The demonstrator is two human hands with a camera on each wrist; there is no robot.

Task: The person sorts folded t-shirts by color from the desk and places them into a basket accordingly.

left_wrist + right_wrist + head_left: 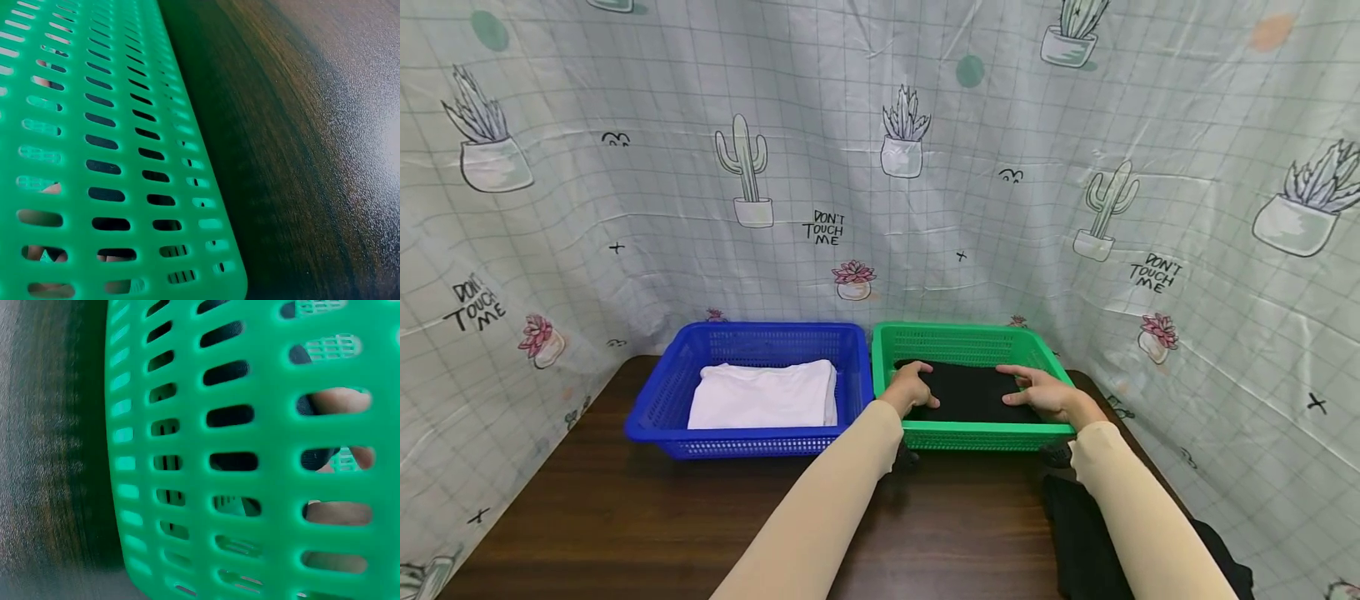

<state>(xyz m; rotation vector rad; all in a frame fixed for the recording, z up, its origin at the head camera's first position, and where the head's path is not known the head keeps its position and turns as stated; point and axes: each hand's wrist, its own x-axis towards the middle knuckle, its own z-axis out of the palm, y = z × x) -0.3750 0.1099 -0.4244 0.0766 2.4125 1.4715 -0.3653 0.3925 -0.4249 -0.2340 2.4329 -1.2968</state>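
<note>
The person's two hands reach down into a green plastic basket [977, 429], one at each side of a folded black cloth [970, 392] that lies flat inside it. The left hand [907, 388] is at the cloth's left end, its thumb and a finger spread apart and pointing in over the black fabric. The right hand [1041, 393] faces it at the opposite end, thumb and fingers likewise extended and set wide, their tips on or just at the cloth. Whether either hand pinches the cloth's edge underneath cannot be told. Both wrists cross the basket's near rim, and each wrist view is largely filled by the slotted green wall; through the right one's slots, parts of fingers show beside dark fabric.

Just left of the left hand, beside the green basket, stands a blue plastic basket [752, 434] with a folded white cloth [763, 396] in it. Nearer the body than the right hand, a second black cloth [1078, 525] lies on the dark wood-grain counter [625, 500], partly hidden by the right forearm. Cream sleeves [820, 500] cover both arms. Beyond the hands hangs a pale gridded curtain [850, 50] printed with potted cacti, succulents and the words "DON'T TOUCH ME".
</note>
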